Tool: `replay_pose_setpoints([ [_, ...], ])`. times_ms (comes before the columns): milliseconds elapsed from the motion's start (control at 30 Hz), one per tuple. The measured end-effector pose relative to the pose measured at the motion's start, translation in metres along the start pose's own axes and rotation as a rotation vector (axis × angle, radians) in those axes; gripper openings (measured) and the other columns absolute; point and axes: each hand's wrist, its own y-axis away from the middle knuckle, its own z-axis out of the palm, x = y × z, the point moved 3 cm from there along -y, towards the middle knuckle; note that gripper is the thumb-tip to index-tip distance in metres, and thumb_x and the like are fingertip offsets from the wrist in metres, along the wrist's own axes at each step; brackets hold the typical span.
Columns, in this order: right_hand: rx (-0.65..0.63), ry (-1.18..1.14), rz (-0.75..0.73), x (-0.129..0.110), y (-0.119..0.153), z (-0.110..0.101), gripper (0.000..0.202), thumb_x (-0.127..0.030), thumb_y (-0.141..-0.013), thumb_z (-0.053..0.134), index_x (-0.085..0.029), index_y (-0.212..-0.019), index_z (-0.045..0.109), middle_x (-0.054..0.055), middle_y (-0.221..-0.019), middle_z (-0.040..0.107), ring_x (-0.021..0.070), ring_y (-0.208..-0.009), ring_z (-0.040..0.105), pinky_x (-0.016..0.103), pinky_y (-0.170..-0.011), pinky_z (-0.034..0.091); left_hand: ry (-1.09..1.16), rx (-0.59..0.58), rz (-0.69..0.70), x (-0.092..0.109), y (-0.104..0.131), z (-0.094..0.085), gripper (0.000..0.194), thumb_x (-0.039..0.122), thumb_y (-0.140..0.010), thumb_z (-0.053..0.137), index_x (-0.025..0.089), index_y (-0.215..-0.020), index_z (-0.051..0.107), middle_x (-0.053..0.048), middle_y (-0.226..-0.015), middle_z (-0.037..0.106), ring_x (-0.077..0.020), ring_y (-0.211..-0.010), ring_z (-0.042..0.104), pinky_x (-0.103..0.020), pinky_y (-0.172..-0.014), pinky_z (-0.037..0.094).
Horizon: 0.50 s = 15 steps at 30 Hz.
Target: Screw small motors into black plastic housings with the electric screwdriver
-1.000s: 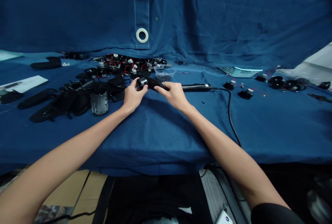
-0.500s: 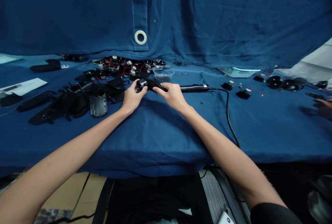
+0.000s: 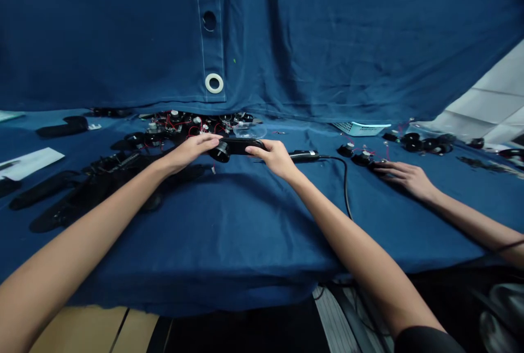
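Note:
A black plastic housing [image 3: 239, 147] with a round open end is held above the front part of the blue cloth. My right hand [image 3: 275, 157] grips its right end, thumb across the near face. At the round end, my left hand [image 3: 196, 148] has its fingers lying over the top edge, with the fingertips partly hidden. Behind the housing is a clear plastic tub [image 3: 248, 130]. To the right of my right hand lies a black corded tool [image 3: 303, 156].
Black parts with red wires [image 3: 176, 121] pile up at the back. Black shells [image 3: 88, 192] lie left, near a white sheet [image 3: 35, 163]. A teal basket [image 3: 360, 129] stands back right. Another person's hand [image 3: 405, 177] touches small black parts [image 3: 362, 157]. A cable [image 3: 347, 189] crosses the cloth.
The housing has turned so its round end faces down toward me. My left hand shifted left and lies flatter over it. Another person's hand reached in from the right; the view tilted up.

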Motion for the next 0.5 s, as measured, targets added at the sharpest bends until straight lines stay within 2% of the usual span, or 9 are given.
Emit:
replay_pose_setpoints([
  [33,-0.014,-0.019,0.007,0.001,-0.005,-0.002,0.040,-0.052,-0.080,0.062,-0.014,-0.068,0.060,-0.001,-0.063,0.052,0.0105,-0.061,0.044,0.023,-0.057,0.032,0.061,-0.075,-0.050,0.002,-0.004,0.000,0.046,0.055,-0.081,0.064,0.019,-0.110,0.067,-0.009,-0.111,0.067,-0.0265,-0.106,0.060,-0.043,-0.096,0.046],
  [100,-0.053,-0.057,0.017,0.003,-0.016,-0.006,0.039,-0.051,-0.081,0.061,-0.014,-0.072,0.063,0.000,-0.067,0.057,0.0120,-0.064,0.050,0.023,-0.060,0.038,0.134,-0.140,-0.105,0.004,-0.012,-0.002,0.043,0.054,-0.078,0.066,0.017,-0.101,0.070,-0.010,-0.103,0.068,-0.0270,-0.101,0.063,-0.044,-0.092,0.048],
  [200,-0.121,-0.106,0.002,0.001,-0.042,-0.015,0.035,-0.048,-0.080,0.064,-0.014,-0.086,0.069,0.003,-0.086,0.067,0.0156,-0.081,0.060,0.026,-0.074,0.047,0.135,-0.092,-0.113,0.000,-0.030,-0.009,0.041,0.051,-0.076,0.068,0.014,-0.095,0.070,-0.010,-0.098,0.069,-0.0268,-0.097,0.064,-0.044,-0.090,0.049],
  [267,-0.105,-0.229,0.026,0.001,-0.067,-0.022,0.038,-0.048,-0.081,0.065,-0.016,-0.101,0.069,0.005,-0.104,0.069,0.0172,-0.096,0.062,0.028,-0.086,0.048,0.125,-0.017,-0.090,-0.006,-0.043,-0.016,0.043,0.051,-0.076,0.066,0.014,-0.098,0.068,-0.011,-0.101,0.067,-0.0264,-0.098,0.063,-0.043,-0.087,0.051],
  [333,-0.012,-0.448,0.177,0.007,-0.100,-0.025,0.044,-0.051,-0.085,0.060,-0.016,-0.111,0.064,0.009,-0.114,0.067,0.0168,-0.101,0.062,0.028,-0.090,0.049,0.103,0.058,-0.070,-0.013,-0.057,-0.025,0.045,0.052,-0.078,0.063,0.015,-0.103,0.065,-0.011,-0.104,0.066,-0.0257,-0.099,0.063,-0.041,-0.084,0.052],
  [400,0.072,-0.629,0.461,0.021,-0.134,-0.019,0.046,-0.050,-0.086,0.061,-0.014,-0.116,0.059,0.012,-0.113,0.066,0.0162,-0.096,0.064,0.027,-0.083,0.052,0.049,0.131,-0.052,-0.021,-0.067,-0.034,0.047,0.052,-0.077,0.063,0.016,-0.106,0.063,-0.011,-0.105,0.065,-0.0246,-0.099,0.063,-0.041,-0.086,0.051],
  [500,0.040,-0.661,0.709,0.042,-0.187,0.006,0.050,-0.042,-0.089,0.060,-0.006,-0.123,0.050,0.021,-0.113,0.063,0.0214,-0.092,0.065,0.033,-0.073,0.056,-0.072,0.217,-0.030,-0.028,-0.073,-0.044,0.050,0.046,-0.068,0.073,0.017,-0.106,0.060,-0.008,-0.107,0.064,-0.0239,-0.101,0.061,-0.042,-0.095,0.046],
])
